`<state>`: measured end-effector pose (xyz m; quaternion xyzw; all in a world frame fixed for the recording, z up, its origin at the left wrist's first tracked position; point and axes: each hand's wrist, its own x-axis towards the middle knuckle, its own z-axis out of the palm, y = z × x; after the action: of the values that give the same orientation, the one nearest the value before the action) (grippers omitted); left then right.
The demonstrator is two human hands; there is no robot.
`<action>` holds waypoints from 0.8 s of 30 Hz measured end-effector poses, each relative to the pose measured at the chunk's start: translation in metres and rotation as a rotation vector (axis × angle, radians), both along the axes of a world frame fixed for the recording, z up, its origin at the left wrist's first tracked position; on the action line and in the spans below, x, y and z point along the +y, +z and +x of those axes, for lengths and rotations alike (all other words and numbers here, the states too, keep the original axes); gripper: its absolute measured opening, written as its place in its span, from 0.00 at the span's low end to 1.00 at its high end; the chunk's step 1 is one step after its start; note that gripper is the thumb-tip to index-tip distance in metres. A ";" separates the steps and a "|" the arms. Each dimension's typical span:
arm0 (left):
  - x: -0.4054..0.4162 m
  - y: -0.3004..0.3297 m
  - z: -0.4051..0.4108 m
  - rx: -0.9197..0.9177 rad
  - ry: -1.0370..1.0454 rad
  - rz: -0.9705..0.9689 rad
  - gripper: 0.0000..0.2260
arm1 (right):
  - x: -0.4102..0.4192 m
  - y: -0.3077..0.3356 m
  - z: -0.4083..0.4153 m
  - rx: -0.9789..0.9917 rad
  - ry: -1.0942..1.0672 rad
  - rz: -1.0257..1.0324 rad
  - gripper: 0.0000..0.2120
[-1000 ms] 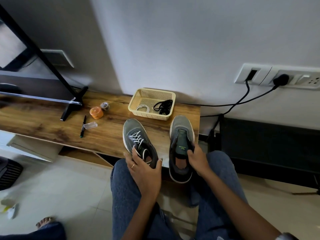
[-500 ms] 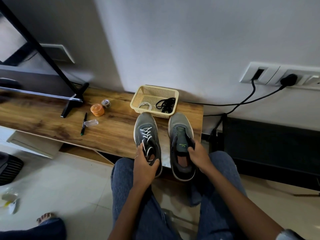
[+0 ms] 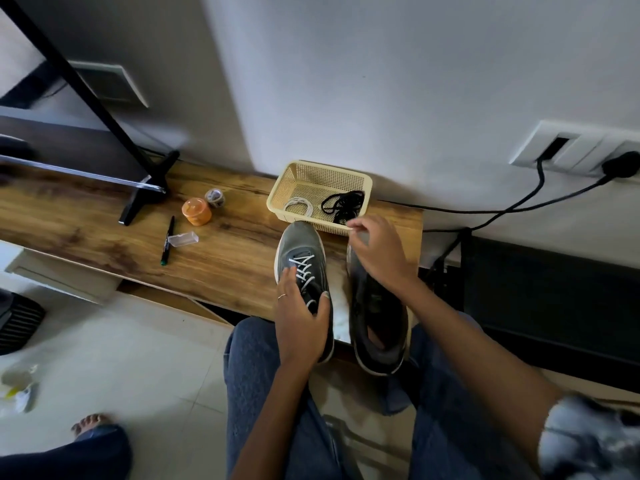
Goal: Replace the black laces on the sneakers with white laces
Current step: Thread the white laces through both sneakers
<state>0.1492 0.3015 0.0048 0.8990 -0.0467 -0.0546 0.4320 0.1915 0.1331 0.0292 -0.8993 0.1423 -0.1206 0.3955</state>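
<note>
- White lace (image 3: 298, 205), coiled, lies in the left half of the cream mesh basket (image 3: 363, 180) at the back of the wooden shelf (image 3: 104, 230); the black laces (image 3: 343, 204) are bunched in the right half.
- Left sneaker (image 3: 301, 258) carries white lacing already; right sneaker (image 3: 377, 306) shows no lace, tongue exposed.
- Step in hand, as judged: fetch the coiled lace for the right sneaker.
- Right hand (image 3: 379, 258) hovers over the right sneaker's toe at the basket's near rim, fingers loosely curled, holding nothing visible. The coil lies beyond and to the left of its fingertips (image 3: 351, 225), near but apart.
- Left hand (image 3: 299, 323) rests on the left sneaker, thumb curled against its far side, fingers spread beside the lacing.
- To do it well: reach over the rim, pinch the whole coil so it does not snag the black laces, find both tips before threading.
</note>
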 end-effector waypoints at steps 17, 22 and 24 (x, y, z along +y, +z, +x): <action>-0.008 -0.028 0.016 0.027 -0.027 0.116 0.28 | 0.027 -0.060 0.187 0.471 0.153 -0.296 0.09; -0.008 -0.028 0.017 0.054 -0.034 0.103 0.29 | 0.027 -0.077 0.193 0.450 0.017 -0.285 0.06; -0.009 -0.028 0.017 0.052 -0.027 0.111 0.29 | 0.027 -0.080 0.196 0.444 -0.026 -0.265 0.06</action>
<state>0.1665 0.2929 -0.0234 0.9192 -0.0446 -0.0864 0.3816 0.3874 0.1604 -0.0507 -0.9458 0.2203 0.0572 0.2315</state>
